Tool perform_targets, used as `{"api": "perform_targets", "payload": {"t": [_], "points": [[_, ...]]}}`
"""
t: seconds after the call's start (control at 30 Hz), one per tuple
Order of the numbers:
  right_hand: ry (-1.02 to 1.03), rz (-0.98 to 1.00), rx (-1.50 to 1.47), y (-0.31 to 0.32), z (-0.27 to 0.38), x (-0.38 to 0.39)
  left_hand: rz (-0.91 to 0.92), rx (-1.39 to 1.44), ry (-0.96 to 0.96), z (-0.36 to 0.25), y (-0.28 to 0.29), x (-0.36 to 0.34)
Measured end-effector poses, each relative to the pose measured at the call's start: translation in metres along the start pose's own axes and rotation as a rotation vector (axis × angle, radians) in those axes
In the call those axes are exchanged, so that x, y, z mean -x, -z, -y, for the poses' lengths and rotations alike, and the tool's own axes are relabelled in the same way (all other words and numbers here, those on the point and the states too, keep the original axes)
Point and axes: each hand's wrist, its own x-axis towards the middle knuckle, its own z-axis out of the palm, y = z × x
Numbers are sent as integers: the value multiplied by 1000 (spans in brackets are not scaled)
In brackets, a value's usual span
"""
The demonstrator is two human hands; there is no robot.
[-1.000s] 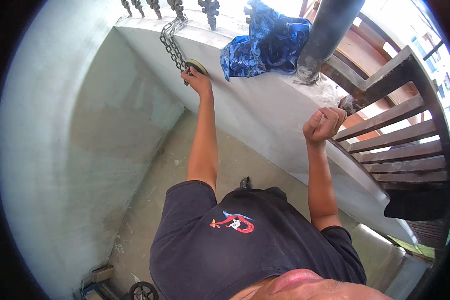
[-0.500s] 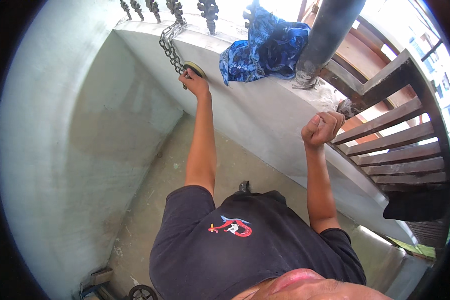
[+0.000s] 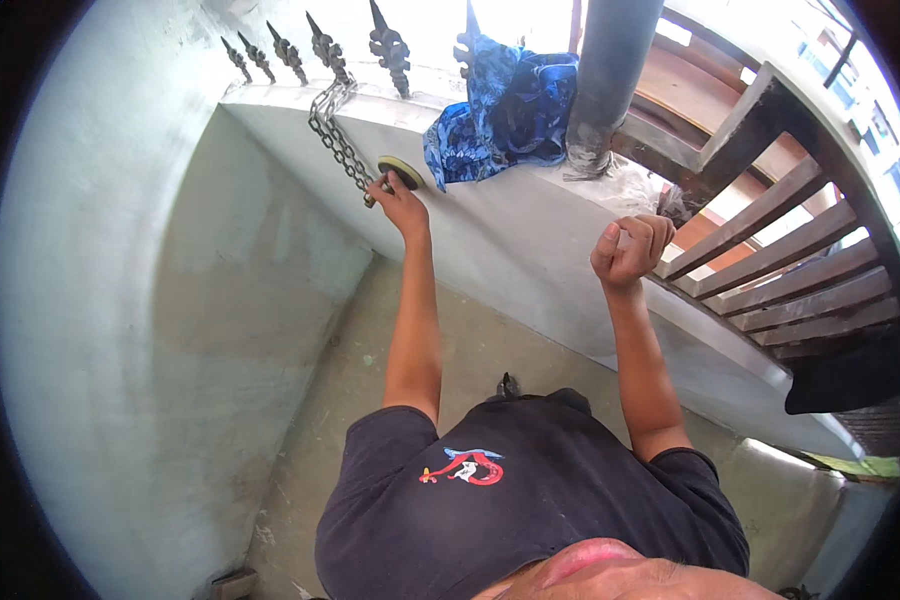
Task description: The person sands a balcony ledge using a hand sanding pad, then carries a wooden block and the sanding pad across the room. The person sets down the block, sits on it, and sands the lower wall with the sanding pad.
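My left hand (image 3: 398, 203) grips a round pad (image 3: 402, 170) with a yellow rim and dark back, held against the white low wall (image 3: 500, 240). A metal chain (image 3: 340, 145) hangs beside that hand from a spiked ornament (image 3: 330, 50) on the ledge. A bunched blue patterned cloth (image 3: 515, 110) lies just right of the pad on the ledge. My right hand (image 3: 630, 245) is raised in a fist near the wall's top, by the barred railing (image 3: 790, 200); whatever it holds, if anything, is hidden.
A dark pole (image 3: 610, 70) stands behind the cloth. A plain wall (image 3: 90, 300) curves along the left, above a concrete floor (image 3: 310, 420). Dark cloth (image 3: 840, 385) hangs from the railing at the right. My dark-shirted body occupies the lower middle.
The view has shifted, so the ledge and spikes sit lower. My left hand and pad have moved slightly right, closer to the blue cloth. My right hand stays fisted.
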Motion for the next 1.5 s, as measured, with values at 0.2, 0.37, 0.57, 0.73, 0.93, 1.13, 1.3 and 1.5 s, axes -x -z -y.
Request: {"api": "perform_targets", "payload": {"t": [0.2, 0.37, 0.57, 0.73, 0.93, 1.13, 1.3, 1.5], "points": [[-24, -21, -6, -2, -2, 0, 39, -24, -169, -64, 41, -19], [-74, -28, 1, -2, 1, -3, 263, -192, -564, -144, 59, -72], [-77, -25, 8, -1, 5, -7, 676, -566, -803, -183, 43, -107], [-114, -19, 10, 0, 8, -8, 750, -519, -969, -186, 38, -117], [-128, 5, -16, 4, 10, -10, 759, -515, -895, -190, 37, -106], [-132, 12, -24, 5, 12, -12, 705, -454, -938, -177, 44, -99], [-135, 24, -30, 5, 13, -11, 637, -453, -901, -163, 44, -114], [-146, 26, -15, 5, 13, -10, 589, -479, -857, -163, 40, -113]]}}
